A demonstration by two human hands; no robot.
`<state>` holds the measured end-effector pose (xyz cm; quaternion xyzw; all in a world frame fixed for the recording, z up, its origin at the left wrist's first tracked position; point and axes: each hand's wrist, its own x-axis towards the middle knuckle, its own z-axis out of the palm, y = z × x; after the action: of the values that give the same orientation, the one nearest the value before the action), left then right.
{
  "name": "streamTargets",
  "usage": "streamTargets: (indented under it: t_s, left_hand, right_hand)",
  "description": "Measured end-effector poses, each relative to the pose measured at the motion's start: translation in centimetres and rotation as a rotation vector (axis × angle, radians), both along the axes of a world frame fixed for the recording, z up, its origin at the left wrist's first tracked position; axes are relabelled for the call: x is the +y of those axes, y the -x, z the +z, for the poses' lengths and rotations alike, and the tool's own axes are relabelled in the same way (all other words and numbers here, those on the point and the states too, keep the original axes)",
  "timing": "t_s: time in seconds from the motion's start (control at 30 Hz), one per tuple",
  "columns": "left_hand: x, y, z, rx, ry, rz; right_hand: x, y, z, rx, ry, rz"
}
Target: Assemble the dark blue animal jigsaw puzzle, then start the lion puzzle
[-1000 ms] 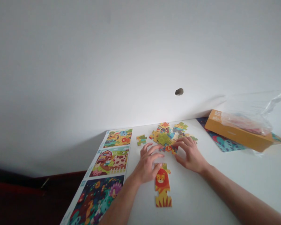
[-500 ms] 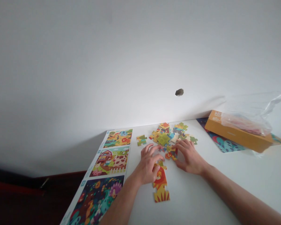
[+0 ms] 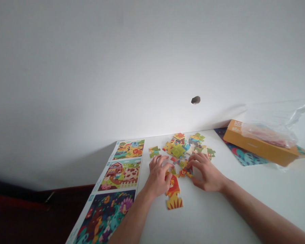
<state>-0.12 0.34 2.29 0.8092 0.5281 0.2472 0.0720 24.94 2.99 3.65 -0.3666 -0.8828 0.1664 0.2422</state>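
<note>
My left hand [image 3: 159, 174], fingers spread and curved, rests over the top left of a joined strip of lion puzzle pieces [image 3: 174, 202]. My right hand [image 3: 205, 171] is also open, its fingertips at the right edge of a small lion piece [image 3: 183, 173] and its thumb apart on the table side. A loose pile of colourful puzzle pieces [image 3: 178, 150] lies beyond both hands. One green and yellow piece [image 3: 155, 151] lies alone to the left of the pile.
At the left, a sheet [image 3: 139, 169] shows three printed pictures. An orange box [image 3: 259, 147] with a clear plastic bag [image 3: 271, 134] on it sits at the right, over a dark printed sheet [image 3: 246, 157]. A white wall [image 3: 152, 84] with a hole stands behind the table.
The lion strip has moved slightly away from me along with my left hand. My right hand has shifted slightly toward me, off part of the small lion piece.
</note>
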Motion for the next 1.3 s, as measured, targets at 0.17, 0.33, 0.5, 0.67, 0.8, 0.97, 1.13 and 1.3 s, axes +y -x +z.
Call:
streamTargets:
  t_s: [0.17,0.33,0.5,0.67,0.8,0.97,1.13,1.3]
  left_hand:
    - [-0.02,-0.06,0.05,-0.019,-0.016,-0.018]
    - [-0.03,-0.08,0.21,-0.034,-0.004,-0.031]
    - [-0.05,-0.12,0.47,-0.031,0.03,-0.054]
    - [-0.05,-0.11,0.36,-0.035,0.027,-0.057]
    - [-0.04,-0.14,0.38,-0.041,0.028,-0.058]
    - [-0.08,-0.15,0.55,-0.035,0.034,-0.059]
    - [-0.13,-0.08,0.52,-0.034,0.033,-0.067]
    - [-0.1,-0.03,0.47,-0.038,0.037,-0.071]
  right_hand:
    - [-0.25,0.17,0.36,-0.006,0.048,0.103]
    - [-0.41,0.34,0.47,-0.028,0.07,0.158]
    - [-0.5,0.29,0.59,-0.041,0.064,0.17]
    - [-0.53,0.23,0.8,-0.055,0.053,0.173]
    - [-0.54,0.24,0.93,-0.064,0.058,0.174]
    - [-0.59,0.23,0.87,-0.071,0.061,0.17]
    - [-0.53,0.18,0.78,-0.065,0.059,0.167]
    - [-0.47,0.16,0.71,-0.064,0.046,0.165]
